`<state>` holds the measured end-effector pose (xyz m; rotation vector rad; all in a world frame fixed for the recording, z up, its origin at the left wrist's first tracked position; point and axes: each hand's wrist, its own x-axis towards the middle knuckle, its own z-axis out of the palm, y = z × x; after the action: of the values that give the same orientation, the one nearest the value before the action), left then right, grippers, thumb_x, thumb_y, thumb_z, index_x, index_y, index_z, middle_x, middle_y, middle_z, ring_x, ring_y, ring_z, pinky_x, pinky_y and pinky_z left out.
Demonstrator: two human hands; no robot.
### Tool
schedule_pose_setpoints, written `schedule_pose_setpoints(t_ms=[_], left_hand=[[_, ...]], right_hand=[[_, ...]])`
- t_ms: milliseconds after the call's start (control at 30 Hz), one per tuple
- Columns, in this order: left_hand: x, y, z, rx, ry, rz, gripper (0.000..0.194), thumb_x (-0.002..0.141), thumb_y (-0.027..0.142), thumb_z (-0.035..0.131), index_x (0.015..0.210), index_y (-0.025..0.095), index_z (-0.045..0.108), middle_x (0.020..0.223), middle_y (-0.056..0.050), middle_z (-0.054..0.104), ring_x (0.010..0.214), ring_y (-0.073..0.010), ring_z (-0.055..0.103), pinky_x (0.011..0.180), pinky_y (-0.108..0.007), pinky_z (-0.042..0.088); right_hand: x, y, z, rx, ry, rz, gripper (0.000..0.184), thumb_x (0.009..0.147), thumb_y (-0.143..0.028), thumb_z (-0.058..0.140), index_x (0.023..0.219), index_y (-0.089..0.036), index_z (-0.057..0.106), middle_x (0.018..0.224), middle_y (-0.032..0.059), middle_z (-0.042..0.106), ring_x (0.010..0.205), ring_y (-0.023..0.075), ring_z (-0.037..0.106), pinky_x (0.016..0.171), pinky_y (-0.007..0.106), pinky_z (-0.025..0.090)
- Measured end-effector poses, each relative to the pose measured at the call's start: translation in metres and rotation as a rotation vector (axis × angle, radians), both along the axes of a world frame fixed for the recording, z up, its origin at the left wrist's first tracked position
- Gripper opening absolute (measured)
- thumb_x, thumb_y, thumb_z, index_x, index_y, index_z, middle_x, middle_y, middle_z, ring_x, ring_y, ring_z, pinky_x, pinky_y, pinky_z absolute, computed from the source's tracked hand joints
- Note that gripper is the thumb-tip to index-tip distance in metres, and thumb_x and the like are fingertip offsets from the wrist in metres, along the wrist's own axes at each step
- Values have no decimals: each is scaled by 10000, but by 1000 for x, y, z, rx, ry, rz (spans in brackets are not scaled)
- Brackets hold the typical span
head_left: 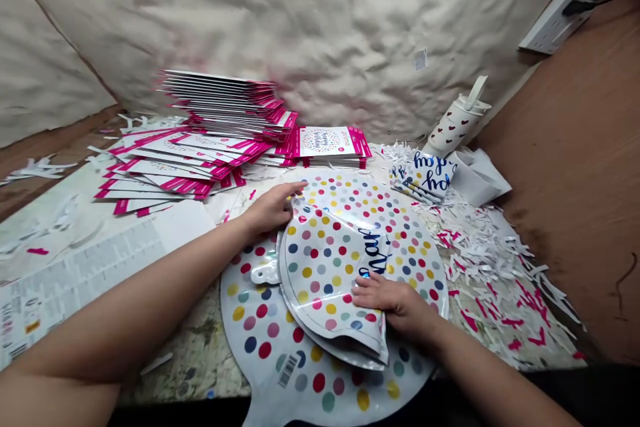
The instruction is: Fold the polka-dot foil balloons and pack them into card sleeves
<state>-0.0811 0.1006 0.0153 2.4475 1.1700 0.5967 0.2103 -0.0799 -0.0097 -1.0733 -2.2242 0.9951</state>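
Observation:
A folded foil balloon (330, 267) with coloured dots and blue lettering lies on top of a flat, larger spread of dotted foil balloons (280, 327). At its upper left edge, my left hand (270, 208) has its fingers closed on the foil; the fingertips are partly hidden. My right hand (395, 303) rests flat on the folded balloon's right side, fingers stretched out over the lettering. A tail tab (265, 273) sticks out on the left of the fold. Below it, a barcode (288, 371) shows on the underlying balloon.
Pink-and-white printed packets (220, 107) are stacked at the back left, beside a smaller packet pile (330, 142). Folded foil balloons (423, 177) lie near a heart-patterned tumbler (456, 125). Paper shreds (500, 293) cover the right side. A printed sheet (100, 273) lies left.

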Motion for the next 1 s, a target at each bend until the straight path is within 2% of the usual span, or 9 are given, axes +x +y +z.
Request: schedule_pose_setpoints(t_ms=[100, 233, 400, 467, 567, 667, 833, 933, 1000], left_hand=[[7, 6, -8, 40, 23, 49, 332, 710, 211, 462, 994, 192, 633, 1011, -38, 653, 938, -174, 597, 867, -294, 459], [-17, 8, -11, 97, 79, 183, 204, 717, 300, 512, 807, 181, 650, 869, -62, 658, 830, -219, 605, 769, -333, 479], [-29, -3, 10, 316, 111, 364, 278, 810, 251, 416, 968, 161, 627, 978, -113, 610, 993, -276, 535, 887, -446, 395], [-5, -19, 16, 355, 146, 125, 328, 848, 212, 353, 1051, 169, 608, 1069, -101, 603, 1039, -238, 526, 909, -408, 401], [53, -51, 12, 191, 282, -492, 415, 886, 185, 277, 1231, 201, 509, 1301, -56, 507, 1224, -175, 416, 1002, -338, 345], [99, -76, -1, 128, 355, -644, 477, 900, 288, 332, 1365, 181, 348, 1439, -94, 322, 1338, -233, 243, 1078, -412, 205], [102, -75, -17, 57, 401, -473, 551, 890, 481, 332, 1398, 276, 267, 1493, -80, 158, 1361, -303, 139, 1056, -533, 135], [64, -53, -14, 17, 458, -302, 559, 906, 489, 276, 1411, 254, 231, 1484, -58, 201, 1368, -266, 132, 1076, -519, 93], [34, -44, -2, 15, 482, -83, 530, 916, 426, 269, 1397, 205, 282, 1463, -73, 269, 1359, -275, 168, 1073, -528, 123]], right_hand=[[1, 1, 0, -12, 14, -4, 276, 836, -196, 544, 1079, -296, 628, 1126, 32, 637, 1128, 197, 540, 1035, 482, 338], [6, 3, -5, 13, 29, -42, 272, 828, -189, 552, 1060, -303, 637, 1111, 31, 641, 1103, 190, 560, 1026, 464, 362], [9, 10, -4, -36, 52, -37, 227, 805, -213, 587, 1004, -291, 664, 1073, 31, 662, 1101, 190, 563, 1028, 462, 354], [9, 13, -4, -53, 62, -16, 208, 802, -238, 596, 991, -285, 668, 1068, 33, 665, 1100, 187, 564, 1030, 459, 347], [11, 13, -2, -61, 60, 11, 197, 810, -233, 582, 983, -261, 673, 1063, 47, 668, 1109, 184, 558, 1039, 456, 328], [17, 5, 3, -59, 34, 40, 247, 826, -159, 518, 996, -251, 671, 1071, 44, 669, 1141, 177, 533, 1052, 447, 305], [26, -4, 18, -195, 26, -39, 221, 841, -246, 482, 934, -229, 682, 1007, 31, 696, 1001, 182, 619, 951, 371, 420], [23, 9, 22, -397, 75, -391, 333, 851, -442, 443, 747, -191, 636, 763, 22, 679, 719, 164, 633, 683, 295, 512], [19, 24, 20, -522, 126, -610, 413, 815, -548, 446, 678, -179, 571, 632, 5, 614, 593, 147, 586, 563, 266, 495]])
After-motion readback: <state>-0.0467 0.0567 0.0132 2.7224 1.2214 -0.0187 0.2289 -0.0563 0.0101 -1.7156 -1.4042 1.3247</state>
